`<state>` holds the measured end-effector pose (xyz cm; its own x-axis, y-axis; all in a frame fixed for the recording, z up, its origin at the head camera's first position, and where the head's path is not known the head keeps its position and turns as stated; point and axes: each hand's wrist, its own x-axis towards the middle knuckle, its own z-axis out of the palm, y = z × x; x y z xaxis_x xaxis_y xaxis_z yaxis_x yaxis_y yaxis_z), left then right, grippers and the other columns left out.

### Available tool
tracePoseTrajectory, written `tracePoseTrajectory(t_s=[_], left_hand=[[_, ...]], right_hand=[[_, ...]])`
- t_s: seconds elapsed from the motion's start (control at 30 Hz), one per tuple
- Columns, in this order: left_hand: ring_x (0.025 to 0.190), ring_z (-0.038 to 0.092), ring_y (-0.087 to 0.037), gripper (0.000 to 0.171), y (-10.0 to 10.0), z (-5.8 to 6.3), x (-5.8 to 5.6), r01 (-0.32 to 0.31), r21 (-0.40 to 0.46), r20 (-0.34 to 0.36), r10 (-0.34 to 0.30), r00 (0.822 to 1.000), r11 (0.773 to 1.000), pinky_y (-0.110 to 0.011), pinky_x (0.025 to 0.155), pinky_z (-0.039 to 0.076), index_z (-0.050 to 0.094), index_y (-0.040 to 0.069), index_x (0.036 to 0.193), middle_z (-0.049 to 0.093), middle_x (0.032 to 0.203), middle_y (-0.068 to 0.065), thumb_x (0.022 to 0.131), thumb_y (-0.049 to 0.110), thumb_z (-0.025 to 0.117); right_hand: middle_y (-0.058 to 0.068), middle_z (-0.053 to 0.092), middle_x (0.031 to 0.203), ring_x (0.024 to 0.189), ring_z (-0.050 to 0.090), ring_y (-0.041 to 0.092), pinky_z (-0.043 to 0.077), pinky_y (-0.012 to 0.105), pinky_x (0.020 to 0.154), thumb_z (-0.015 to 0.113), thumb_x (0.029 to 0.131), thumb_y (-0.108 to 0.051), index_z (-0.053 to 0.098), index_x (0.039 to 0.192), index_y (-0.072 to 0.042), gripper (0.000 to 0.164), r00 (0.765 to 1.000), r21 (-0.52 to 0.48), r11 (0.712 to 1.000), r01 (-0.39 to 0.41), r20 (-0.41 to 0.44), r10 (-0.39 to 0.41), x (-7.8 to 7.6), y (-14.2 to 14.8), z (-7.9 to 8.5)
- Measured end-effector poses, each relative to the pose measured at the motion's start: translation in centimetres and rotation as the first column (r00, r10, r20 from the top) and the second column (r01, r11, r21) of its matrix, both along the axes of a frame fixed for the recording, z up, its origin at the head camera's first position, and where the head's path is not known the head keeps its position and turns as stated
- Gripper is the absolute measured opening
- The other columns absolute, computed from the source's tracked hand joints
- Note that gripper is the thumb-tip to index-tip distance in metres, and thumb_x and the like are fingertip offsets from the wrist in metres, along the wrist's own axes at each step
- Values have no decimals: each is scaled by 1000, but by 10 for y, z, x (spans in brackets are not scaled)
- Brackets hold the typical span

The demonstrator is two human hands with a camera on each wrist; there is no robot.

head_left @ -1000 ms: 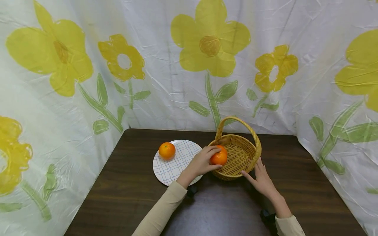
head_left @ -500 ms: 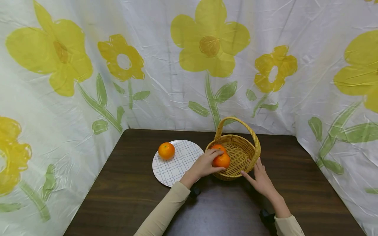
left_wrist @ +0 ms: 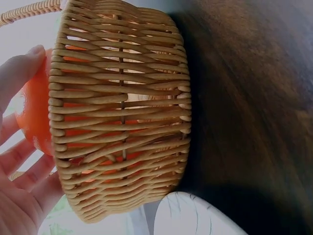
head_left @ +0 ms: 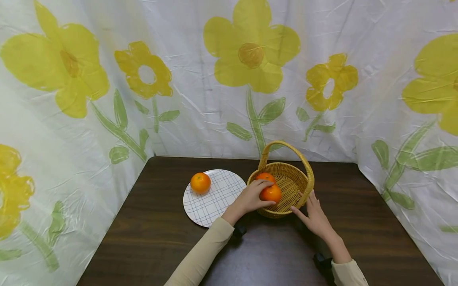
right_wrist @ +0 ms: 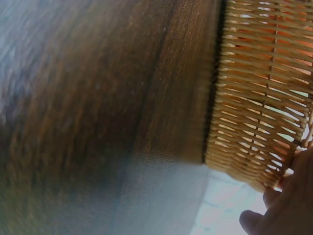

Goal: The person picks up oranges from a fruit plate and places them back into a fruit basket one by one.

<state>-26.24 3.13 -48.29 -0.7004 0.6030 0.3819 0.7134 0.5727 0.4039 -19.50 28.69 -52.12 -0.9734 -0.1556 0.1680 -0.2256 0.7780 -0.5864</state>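
My left hand (head_left: 249, 197) grips an orange (head_left: 271, 194) just inside the near left of a wicker basket (head_left: 291, 186) with a tall arched handle. Behind that fruit, against the basket's left wall, sits a second, redder-looking orange (head_left: 265, 177), partly covered by my fingers. From the left wrist view, orange skin (left_wrist: 34, 110) shows above the rim between thumb and fingers, and more shows through the weave. My right hand (head_left: 316, 218) holds the basket's right rim near the handle's foot; its thumb lies on the near outer side. Some of its fingertips are hidden.
To the left of the basket lies a round white plate (head_left: 214, 202) with a blue grid, bearing another orange (head_left: 200, 183) near its left edge. The dark wooden table (head_left: 150, 226) ends at a flower-print curtain (head_left: 200, 135) behind and at both sides.
My left hand has moved a little to the right with its orange, farther into the basket. More of the orange behind it has come into sight. The right hand stays at the rim.
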Motion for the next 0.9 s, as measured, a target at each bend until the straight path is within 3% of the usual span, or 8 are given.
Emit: tracePoseTrajectory(t_s=[0.27,0.6,0.9], left_hand=[[118,48,-21,64,8,-3,-4,45,-15,50,-44,998,999,-33,94,46,53,17,131,50,133,-6,78,47,70],[119,48,-19,61,18,-4,-9,52,-42,87,-49,995,998,-32,95,45,53,21,130,49,133,-3,78,48,69],[122,46,-18,61,28,-9,-16,93,-72,64,-88,994,993,-30,98,42,53,19,130,50,132,-3,79,48,68]], right_hand=[[18,-6,154,141,-11,34,5,63,107,54,91,-44,27,145,-5,72,1000,0,1000,3,2,-3,0,0,-1],[18,-8,154,140,-7,38,5,63,107,54,91,-45,27,145,-6,72,1000,0,1000,11,14,-11,0,-1,0],[20,-10,153,139,-3,44,4,63,108,54,91,-45,27,145,-6,72,999,5,1000,17,32,-17,1,-1,0]])
